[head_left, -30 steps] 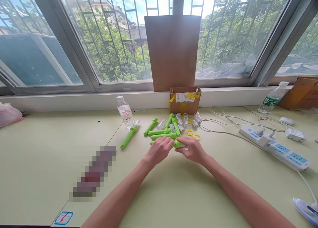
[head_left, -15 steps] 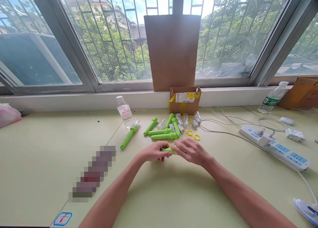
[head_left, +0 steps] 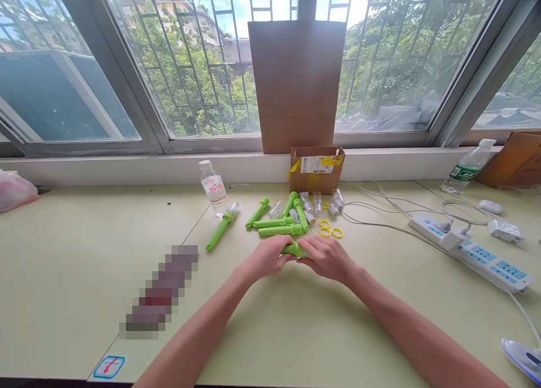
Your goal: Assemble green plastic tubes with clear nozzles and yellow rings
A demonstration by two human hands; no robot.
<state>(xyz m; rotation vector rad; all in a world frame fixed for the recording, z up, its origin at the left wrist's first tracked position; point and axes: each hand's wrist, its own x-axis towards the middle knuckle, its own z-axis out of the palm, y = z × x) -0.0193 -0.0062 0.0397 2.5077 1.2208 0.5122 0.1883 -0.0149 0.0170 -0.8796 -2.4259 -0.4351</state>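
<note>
A green tube [head_left: 291, 250] lies sideways between my two hands. My left hand [head_left: 268, 256] is closed round its left part. My right hand [head_left: 327, 256] is closed on its right end, where a bit of clear plastic shows; the rest is hidden by the fingers. Just beyond the hands is a loose group of several green tubes [head_left: 279, 230] and clear caps [head_left: 316, 203]. Yellow rings [head_left: 337, 233] lie to the right of that group. One green tube with a clear cap [head_left: 220, 232] lies apart at the left.
A water bottle [head_left: 214, 189] stands behind the lone tube. An open cardboard box [head_left: 315, 179] is at the windowsill. To the right are a power strip [head_left: 473, 252], cables, a charger and a second bottle [head_left: 467, 168]. A pink bag [head_left: 17, 192] sits far left.
My hands have closed in on the green tube, and my right fingers now wrap round its right end. More of the green tube shows between them. The view has shifted slightly.
</note>
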